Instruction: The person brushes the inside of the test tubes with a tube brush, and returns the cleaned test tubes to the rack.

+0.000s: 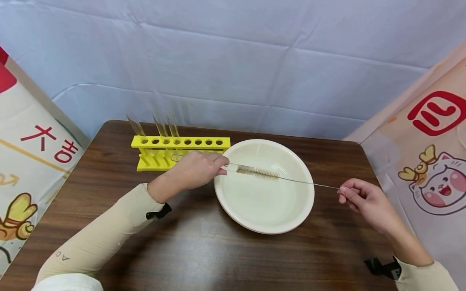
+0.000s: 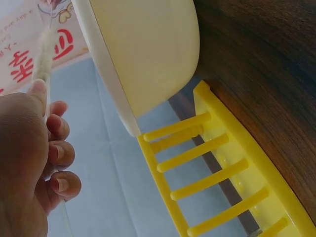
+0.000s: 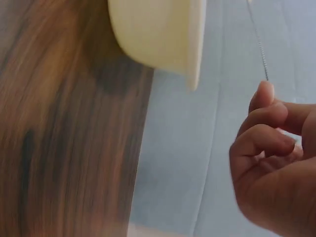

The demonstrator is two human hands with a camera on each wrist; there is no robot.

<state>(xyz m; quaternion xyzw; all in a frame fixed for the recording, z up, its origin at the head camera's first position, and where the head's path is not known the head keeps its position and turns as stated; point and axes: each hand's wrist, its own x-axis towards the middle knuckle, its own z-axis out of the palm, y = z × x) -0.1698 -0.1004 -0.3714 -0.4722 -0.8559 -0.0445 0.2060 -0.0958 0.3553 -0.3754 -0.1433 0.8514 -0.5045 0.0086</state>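
My left hand (image 1: 202, 169) grips a clear glass test tube (image 1: 232, 166) lying nearly level, its closed end to the left and its mouth over the white basin (image 1: 263, 202). A test tube brush (image 1: 267, 173) has part of its tan bristles inside that mouth and part outside. Between thumb and fingers, my right hand (image 1: 364, 200) pinches the end of the brush's twisted wire handle (image 1: 309, 182), to the right of the basin. In the right wrist view the wire (image 3: 261, 52) runs up from the fingertips. Bristles (image 2: 43, 61) show beyond my left thumb in the left wrist view.
Behind my left hand stands a yellow test tube rack (image 1: 198, 142) with three tilted glass tubes (image 1: 160, 125) in its left holes. Pegs (image 2: 212, 185) stick out from it close to the basin. The dark wooden table (image 1: 204, 254) backs onto a pale cloth (image 1: 218, 72).
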